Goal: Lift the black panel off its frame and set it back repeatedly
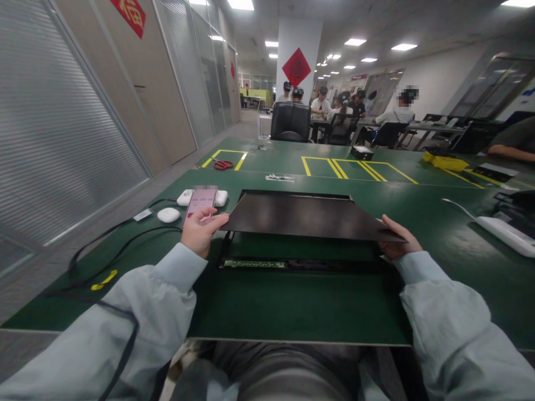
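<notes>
A thin, dark screen panel [305,217] is held above the green table, its near edge raised. My left hand [200,229] is closed on its left edge, thumb on top. My right hand [399,239] grips the right edge, its fingers partly hidden beneath the panel. Under it lies a black rectangular frame [334,266], with a green circuit board strip [254,264] along the near side. The panel covers most of the frame's far part.
Beyond my left hand, a phone [202,201] leans on a white power strip, near a white mouse-shaped object [168,215] and black cables. Red scissors [223,165] lie farther back. A white bar-shaped device [507,235] is at the right. People sit at tables behind.
</notes>
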### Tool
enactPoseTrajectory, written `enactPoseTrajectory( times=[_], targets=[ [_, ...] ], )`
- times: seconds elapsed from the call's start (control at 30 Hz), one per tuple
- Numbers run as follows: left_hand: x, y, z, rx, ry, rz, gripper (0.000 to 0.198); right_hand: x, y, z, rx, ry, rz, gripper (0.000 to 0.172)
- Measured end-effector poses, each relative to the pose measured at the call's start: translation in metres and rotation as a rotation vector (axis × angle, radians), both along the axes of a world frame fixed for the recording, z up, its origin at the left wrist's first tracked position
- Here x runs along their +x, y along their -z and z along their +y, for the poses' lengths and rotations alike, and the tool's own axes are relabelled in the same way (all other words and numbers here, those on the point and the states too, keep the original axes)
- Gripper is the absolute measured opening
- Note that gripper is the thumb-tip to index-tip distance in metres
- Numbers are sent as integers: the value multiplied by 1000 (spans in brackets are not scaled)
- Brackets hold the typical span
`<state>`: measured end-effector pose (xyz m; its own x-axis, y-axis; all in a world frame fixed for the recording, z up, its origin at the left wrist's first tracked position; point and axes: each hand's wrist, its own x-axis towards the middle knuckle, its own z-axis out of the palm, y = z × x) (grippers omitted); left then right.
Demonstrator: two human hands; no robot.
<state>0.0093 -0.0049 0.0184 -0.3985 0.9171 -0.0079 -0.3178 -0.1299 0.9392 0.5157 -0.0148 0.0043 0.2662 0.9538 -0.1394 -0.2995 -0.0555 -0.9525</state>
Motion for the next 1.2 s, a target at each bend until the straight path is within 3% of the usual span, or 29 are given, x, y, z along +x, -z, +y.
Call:
enactPoseTrajectory(
  times=[0.23, 0.4, 0.6, 0.87, 1.2],
  targets=[
    [3, 1, -2, -30, 0, 6, 60, 3, 5, 2, 7, 12, -70, 37],
    [-3, 1, -3, -52, 63, 69, 61, 15, 19, 10, 64, 301, -101, 43],
    [-9, 4, -3, -95, 134, 164, 62, 24, 26, 14, 56, 418, -204, 42],
    [-11, -5, -9, -117, 163, 384, 65, 30, 10, 8, -81, 428, -363, 48],
    [-14, -3, -9, -112, 207, 574, 54, 39, 15, 7, -37, 328, -381, 40]
  ],
)
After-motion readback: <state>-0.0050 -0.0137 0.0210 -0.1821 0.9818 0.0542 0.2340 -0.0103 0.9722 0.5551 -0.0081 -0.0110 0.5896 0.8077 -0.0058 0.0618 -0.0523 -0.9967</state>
